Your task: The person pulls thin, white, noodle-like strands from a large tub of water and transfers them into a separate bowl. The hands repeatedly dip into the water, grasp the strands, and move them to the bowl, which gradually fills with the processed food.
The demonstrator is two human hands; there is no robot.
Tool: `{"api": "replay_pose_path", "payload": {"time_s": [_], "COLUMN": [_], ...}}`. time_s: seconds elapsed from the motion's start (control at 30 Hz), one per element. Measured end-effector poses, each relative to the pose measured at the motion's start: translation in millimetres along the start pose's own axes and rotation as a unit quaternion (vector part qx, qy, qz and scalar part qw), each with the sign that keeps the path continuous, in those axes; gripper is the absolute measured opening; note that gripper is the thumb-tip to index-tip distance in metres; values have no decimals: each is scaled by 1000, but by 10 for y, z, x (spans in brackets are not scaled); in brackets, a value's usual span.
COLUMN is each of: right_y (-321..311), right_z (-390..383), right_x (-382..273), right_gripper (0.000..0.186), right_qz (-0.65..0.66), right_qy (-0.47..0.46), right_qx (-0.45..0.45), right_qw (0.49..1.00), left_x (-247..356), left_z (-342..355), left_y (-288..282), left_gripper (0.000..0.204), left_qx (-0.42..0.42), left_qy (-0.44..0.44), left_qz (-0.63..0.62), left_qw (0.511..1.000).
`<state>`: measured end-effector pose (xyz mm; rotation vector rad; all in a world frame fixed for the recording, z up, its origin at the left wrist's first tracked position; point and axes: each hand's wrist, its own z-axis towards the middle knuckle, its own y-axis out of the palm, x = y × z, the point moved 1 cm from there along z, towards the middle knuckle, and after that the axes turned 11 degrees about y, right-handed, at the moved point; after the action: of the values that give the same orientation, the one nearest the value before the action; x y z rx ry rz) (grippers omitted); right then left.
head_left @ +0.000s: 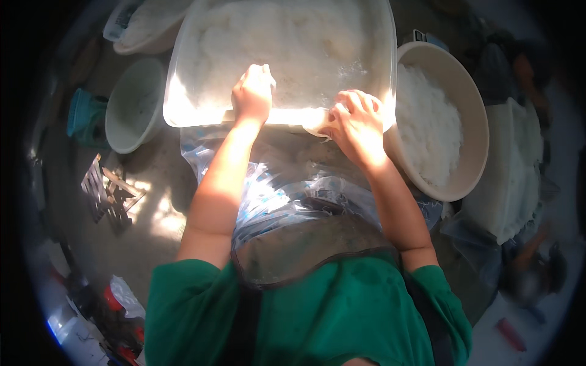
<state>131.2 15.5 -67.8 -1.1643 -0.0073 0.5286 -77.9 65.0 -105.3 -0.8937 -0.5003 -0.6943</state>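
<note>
From my end, the left hand [252,97] showed as a closed fist, knuckles up, above the near part of the large whitish tub [175,100]. Its fingers were folded in tightly; I could not tell whether anything sat inside them. The right hand [357,125] was at the tub's near edge, toward its right corner, with its fingers bent and only narrowly spread. A pale piece [315,121] stuck out at its thumb side, toward the left hand; I could make out contact there, but not whether the fingers were gripping it.

The tub lay in front of both hands and reached away beyond them, holding cloudy white contents [281,43]. Just right of the right hand stood a round cream basin [475,122] with white, shredded-looking material [430,131] in it. Well left of the left hand was a pale round bowl [131,113], with a teal item [79,113] past it. Below the hands, between the forearms, shiny clear plastic [262,195] lay crumpled.
</note>
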Motion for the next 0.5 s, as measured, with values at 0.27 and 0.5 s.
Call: {"api": "replay_pose_path", "payload": {"time_s": [0.27,0.5], "right_y": [-216,-771], "right_z": [-136,28], "right_x": [162,91], "right_gripper": [9,10], "right_qz": [356,296], "right_qy": [250,81], "right_qx": [-48,65], "right_qw": [899,950], "left_x": [-22,1316], "left_z": [-105,-564], "left_y": [0,-177], "left_gripper": [15,17], "left_qx": [-42,-214], "left_qy": [22,-517], "left_qz": [35,-530], "left_qw": [998,637]}}
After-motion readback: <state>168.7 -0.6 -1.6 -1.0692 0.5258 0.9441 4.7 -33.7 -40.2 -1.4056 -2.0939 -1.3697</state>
